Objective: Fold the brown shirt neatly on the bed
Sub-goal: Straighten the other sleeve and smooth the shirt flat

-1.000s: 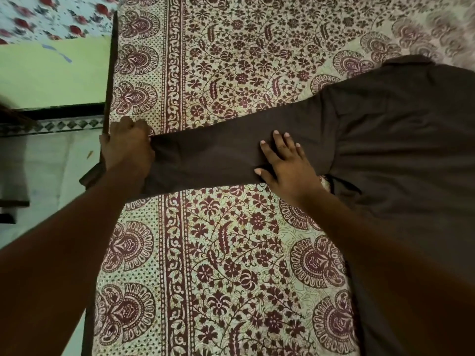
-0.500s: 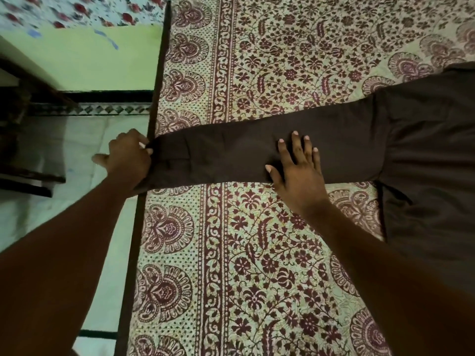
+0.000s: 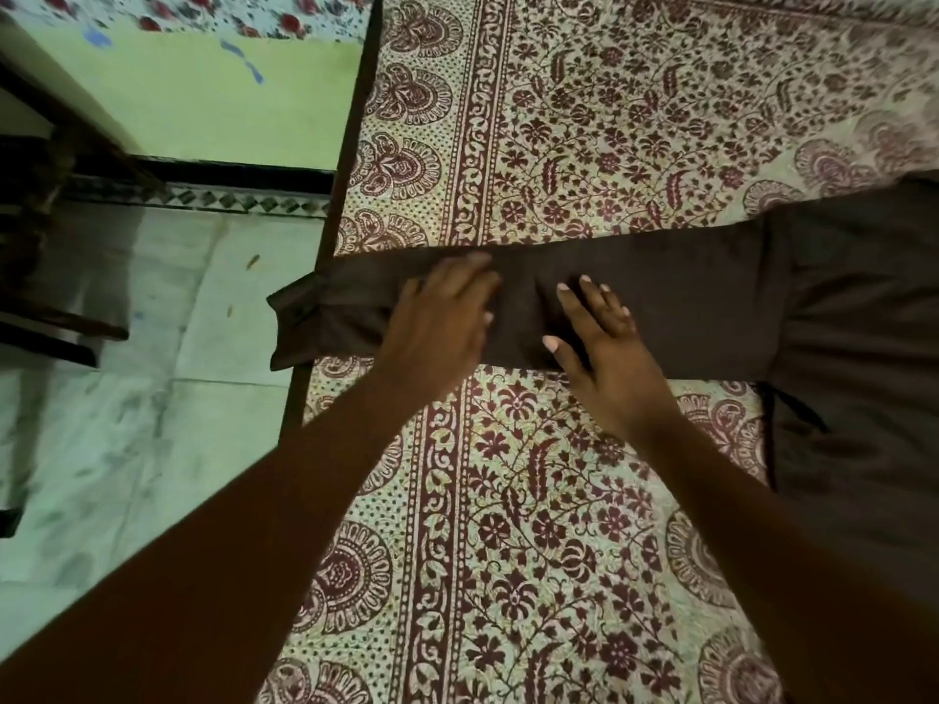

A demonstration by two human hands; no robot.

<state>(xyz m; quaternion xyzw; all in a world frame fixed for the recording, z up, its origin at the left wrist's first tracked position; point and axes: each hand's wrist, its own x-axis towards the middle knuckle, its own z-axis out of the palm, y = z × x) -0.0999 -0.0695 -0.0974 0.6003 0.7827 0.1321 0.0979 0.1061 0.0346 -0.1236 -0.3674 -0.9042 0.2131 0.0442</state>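
The brown shirt [image 3: 853,307] lies flat on the patterned bed sheet [image 3: 559,144]; its body fills the right side. One long sleeve [image 3: 686,302] stretches left across the bed, and its cuff [image 3: 297,322] hangs past the bed's left edge. My left hand [image 3: 442,322] lies on the sleeve near the cuff end with straight fingers; it is blurred. My right hand [image 3: 599,337] presses flat on the middle of the sleeve, fingers spread. The two hands are close together.
The bed's dark wooden edge [image 3: 350,144] runs down the left of the sheet. Beyond it are a pale tiled floor [image 3: 127,398], a green wall [image 3: 203,104] and dark furniture [image 3: 45,246] at far left.
My left hand has let go of the cuff and slid right along the sleeve toward my right hand. The cuff now hangs free over the bed edge. The camera has shifted left.
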